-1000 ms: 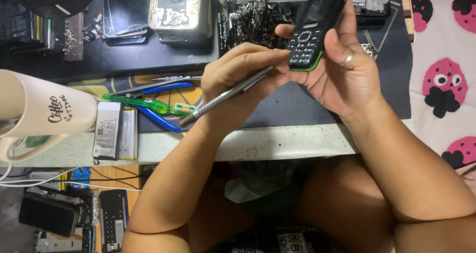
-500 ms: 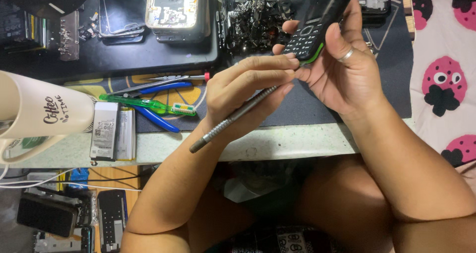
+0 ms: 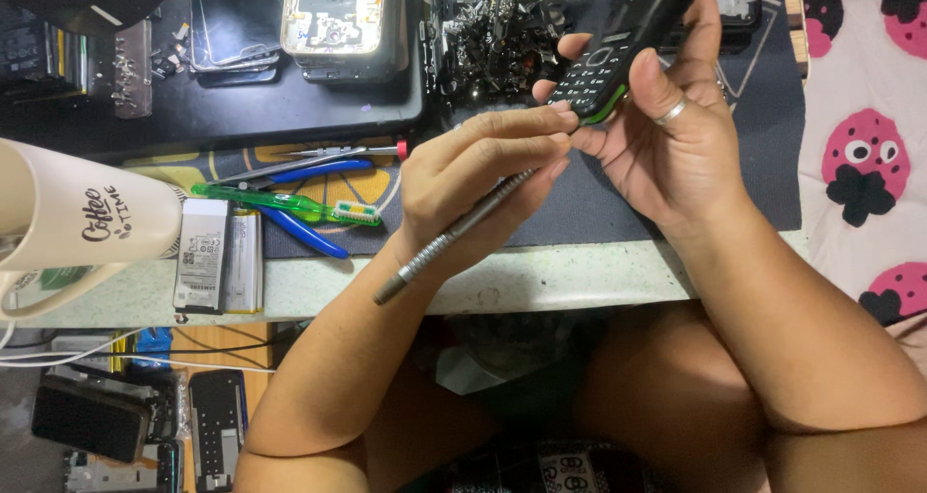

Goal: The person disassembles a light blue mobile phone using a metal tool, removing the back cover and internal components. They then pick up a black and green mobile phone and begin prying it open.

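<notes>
The right hand (image 3: 676,145) kept a closed grip on a black-and-green keypad phone (image 3: 623,44), held above the dark mat (image 3: 579,203). The left hand (image 3: 473,189) clenched a metal screwdriver (image 3: 454,234), fingertips touching the phone's lower edge. On the surface lay blue-handled pliers (image 3: 299,225), a green toothbrush (image 3: 290,203), batteries (image 3: 217,256) and a cream mug (image 3: 77,218).

I am gripping a keypad phone (image 3: 618,54) of matt black plastic with glossy green trim, and a metal tool (image 3: 454,232) with a rough knurled grip; the mug (image 3: 82,218) is looking glossy, the desk (image 3: 579,276) edge smooth and pale, the cloth (image 3: 864,136) soft
</notes>
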